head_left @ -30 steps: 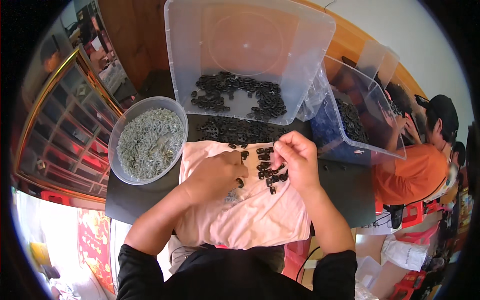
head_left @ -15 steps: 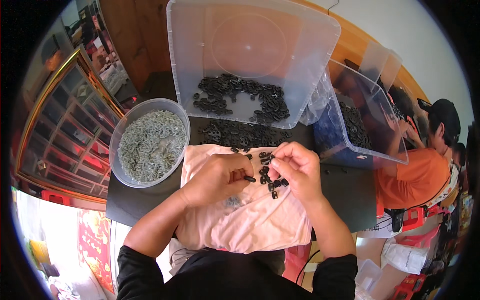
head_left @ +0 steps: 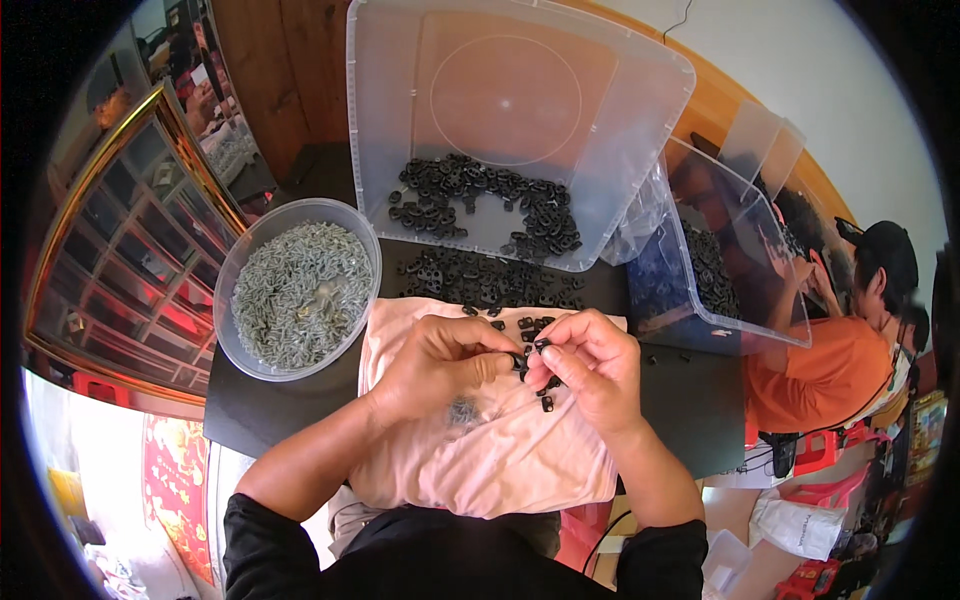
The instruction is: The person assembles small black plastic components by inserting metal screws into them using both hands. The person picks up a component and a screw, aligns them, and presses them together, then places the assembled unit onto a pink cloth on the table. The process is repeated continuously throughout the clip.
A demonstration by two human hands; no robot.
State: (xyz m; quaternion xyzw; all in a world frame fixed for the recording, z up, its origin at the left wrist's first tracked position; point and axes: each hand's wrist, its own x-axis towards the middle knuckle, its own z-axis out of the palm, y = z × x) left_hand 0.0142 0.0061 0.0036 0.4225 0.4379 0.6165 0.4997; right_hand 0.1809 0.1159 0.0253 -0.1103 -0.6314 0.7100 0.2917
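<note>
Over a pale pink cloth [head_left: 500, 465], my two hands are nearly touching. My left hand [head_left: 435, 370] pinches a small black plastic piece [head_left: 518, 361] between thumb and fingers. A similar black piece [head_left: 542, 344] is in the fingertips of my right hand [head_left: 598, 370]. Whether the two pieces touch is too small to tell. Several loose black pieces lie on the cloth around the fingers, one of them a black plastic piece [head_left: 547, 404] just below my right fingertips. A small greyish patch, perhaps some screws [head_left: 463, 411], rests on the cloth below my left hand.
At left stands a round clear tub [head_left: 229, 335] of small grey screws [head_left: 295, 290]. A large clear bin [head_left: 505, 95] lies tipped with its opening toward me, black pieces inside and a pile [head_left: 480, 278] before it. Another bin [head_left: 745, 335] and a person in orange [head_left: 825, 370] are at right.
My left hand has moved right, bringing its black piece close to my right hand's. My right hand has dropped slightly toward me. The view has shifted a little.
</note>
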